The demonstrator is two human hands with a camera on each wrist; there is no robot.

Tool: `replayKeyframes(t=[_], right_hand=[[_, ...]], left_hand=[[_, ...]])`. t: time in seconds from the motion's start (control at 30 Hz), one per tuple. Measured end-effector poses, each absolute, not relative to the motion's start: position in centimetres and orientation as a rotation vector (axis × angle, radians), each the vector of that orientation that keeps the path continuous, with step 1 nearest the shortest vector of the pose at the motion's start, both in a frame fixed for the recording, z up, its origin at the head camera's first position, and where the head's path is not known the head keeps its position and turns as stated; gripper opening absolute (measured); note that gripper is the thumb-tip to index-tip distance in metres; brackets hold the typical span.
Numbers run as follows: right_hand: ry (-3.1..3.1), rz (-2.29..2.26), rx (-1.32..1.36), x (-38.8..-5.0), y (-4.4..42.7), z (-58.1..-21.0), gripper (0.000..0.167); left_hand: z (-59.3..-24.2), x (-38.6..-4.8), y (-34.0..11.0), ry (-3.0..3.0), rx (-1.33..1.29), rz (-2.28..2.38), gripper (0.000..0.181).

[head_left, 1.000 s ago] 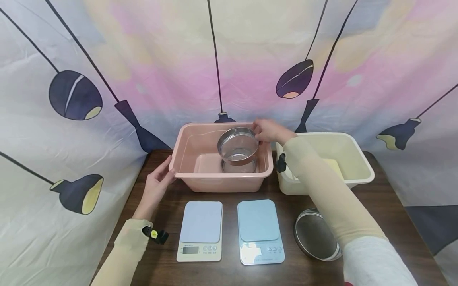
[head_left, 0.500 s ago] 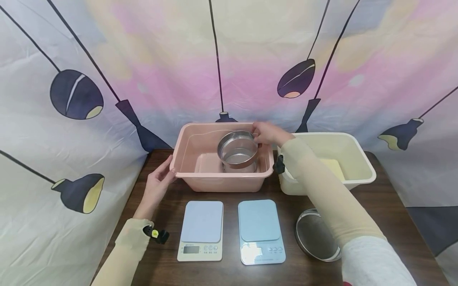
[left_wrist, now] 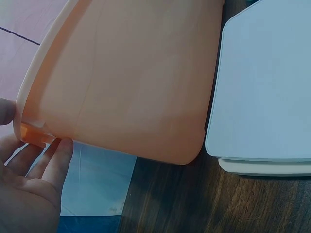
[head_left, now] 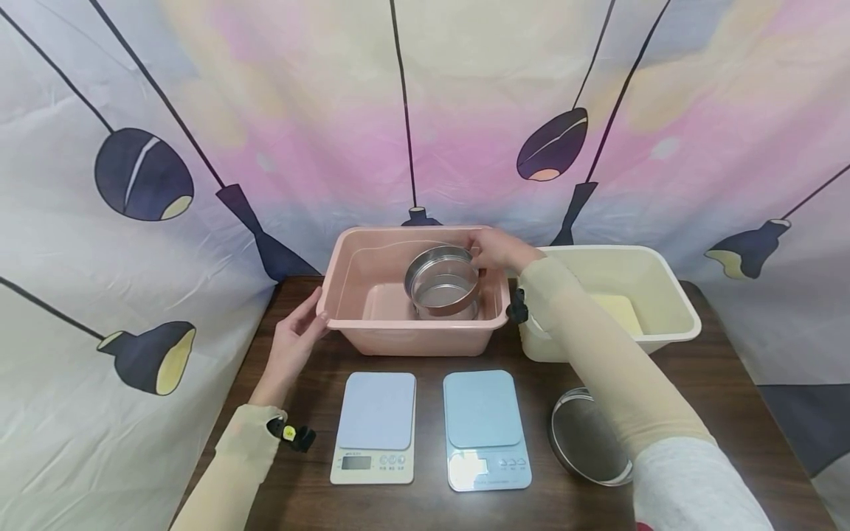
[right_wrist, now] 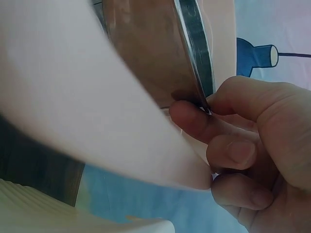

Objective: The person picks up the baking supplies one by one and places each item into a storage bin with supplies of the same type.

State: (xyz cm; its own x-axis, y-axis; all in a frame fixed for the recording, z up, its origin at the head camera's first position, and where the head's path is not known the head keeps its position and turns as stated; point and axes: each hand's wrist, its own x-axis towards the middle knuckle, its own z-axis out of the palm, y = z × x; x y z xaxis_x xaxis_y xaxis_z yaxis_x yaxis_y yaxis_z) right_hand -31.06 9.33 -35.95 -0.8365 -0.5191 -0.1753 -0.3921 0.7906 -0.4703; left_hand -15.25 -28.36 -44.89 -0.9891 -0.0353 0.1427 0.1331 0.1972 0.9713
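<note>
Backdrop: hung cloth, pink, cream and grey washes, printed with dark lamps on cords. Below it, dark wood-grain counter.

Pink basin stands at the counter's far edge, toward its far left corner. Left hand grips the basin's left end; wrist view shows thumb on one side of the rim, fingers tucked beneath on the other.

Right hand over the basin's right end, thumb and forefinger pinching the rim of a round metal sieve, remaining fingers curled. Sieve inside the basin, right half, tilted, open side up. Another round metal piece shows just under it, mostly hidden; cannot tell whether the two touch.

Cream basin near the far right corner, beside the pink one, partly behind the right sleeve. Flat yellow item lies inside.

Nearer, in front of the pink basin: white scale on the left, pale blue scale on the right, apart. Toward the counter's right edge, loose sieve, partly covered by the same sleeve.
</note>
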Motion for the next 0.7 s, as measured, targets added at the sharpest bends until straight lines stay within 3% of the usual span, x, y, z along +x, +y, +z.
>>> replayKeyframes(t=[0.7], right_hand=[[2.717,-0.763,-0.698,-30.6,11.5,-35.4,0.025]], left_hand=[[-44.8,-15.1,-28.1,-2.292,-0.079,-1.925,0.055]])
